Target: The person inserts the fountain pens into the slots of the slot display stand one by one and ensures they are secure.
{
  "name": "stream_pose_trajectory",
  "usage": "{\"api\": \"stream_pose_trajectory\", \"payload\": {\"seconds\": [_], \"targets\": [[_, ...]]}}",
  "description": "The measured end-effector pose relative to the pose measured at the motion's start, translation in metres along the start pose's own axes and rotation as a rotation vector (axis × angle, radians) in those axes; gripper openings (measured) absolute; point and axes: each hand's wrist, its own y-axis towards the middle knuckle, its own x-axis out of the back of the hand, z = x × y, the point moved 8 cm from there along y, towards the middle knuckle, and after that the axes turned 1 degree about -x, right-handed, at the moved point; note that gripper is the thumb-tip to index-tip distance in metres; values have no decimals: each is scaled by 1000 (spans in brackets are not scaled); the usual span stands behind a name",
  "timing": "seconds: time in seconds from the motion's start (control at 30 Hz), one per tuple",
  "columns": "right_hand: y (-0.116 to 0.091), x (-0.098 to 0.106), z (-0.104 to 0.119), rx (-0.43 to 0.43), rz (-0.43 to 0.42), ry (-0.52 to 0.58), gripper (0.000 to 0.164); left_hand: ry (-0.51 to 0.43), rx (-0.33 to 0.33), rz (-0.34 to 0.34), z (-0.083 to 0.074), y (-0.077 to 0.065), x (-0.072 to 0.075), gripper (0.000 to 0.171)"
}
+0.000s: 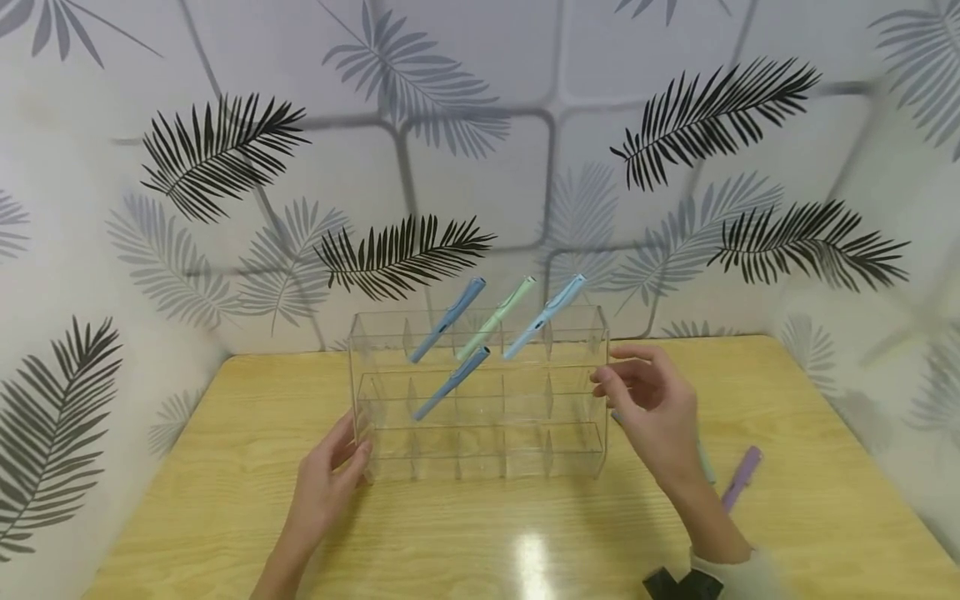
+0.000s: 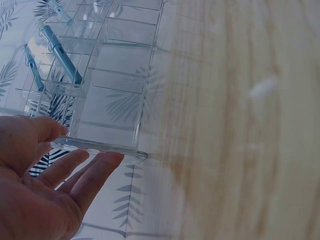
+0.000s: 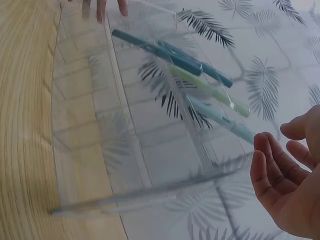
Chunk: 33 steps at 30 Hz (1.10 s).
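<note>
A clear acrylic pen rack (image 1: 480, 454) with tiers of compartments stands near the back of the table. Its top tier holds a blue pen (image 1: 448, 321), a light green pen (image 1: 497, 318) and a light blue pen (image 1: 545, 317), all leaning right. One more blue pen (image 1: 452, 383) leans in the tier below. My left hand (image 1: 327, 483) holds the rack's left side low down, thumb in front and fingers along the outer face in the left wrist view. By the upper right side is my right hand (image 1: 656, 417), its fingers (image 3: 280, 172) loosely bent, with nothing held.
A purple pen (image 1: 742, 477) lies on the wooden table (image 1: 225, 517) beside my right wrist. Partly hidden behind the right hand are a light green pen (image 1: 707, 462) and a bluish pen tip (image 1: 617, 417). A leaf-patterned wall (image 1: 480, 192) rises behind the table.
</note>
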Motion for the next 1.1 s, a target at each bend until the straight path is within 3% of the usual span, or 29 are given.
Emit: {"api": "stream_pose_trajectory", "payload": {"seconds": [0.23, 0.47, 0.63, 0.93, 1.1], "targets": [[-3, 38, -39, -123, -47, -98, 21, -5, -6, 14, -3, 1, 0, 52], [-13, 41, -88, -229, 50, -377, 22, 2, 6, 6, -3, 1, 0, 53], [-21, 43, -116, -303, 123, -485, 25, -9, 11, 11, -3, 0, -1, 53], [-33, 39, -139, -383, 288, -553, 39, -24, 8, 14, -3, 0, -1, 52], [-35, 36, -142, -410, 314, -563, 32, -9, 2, 9, -4, 0, -1, 52]]}}
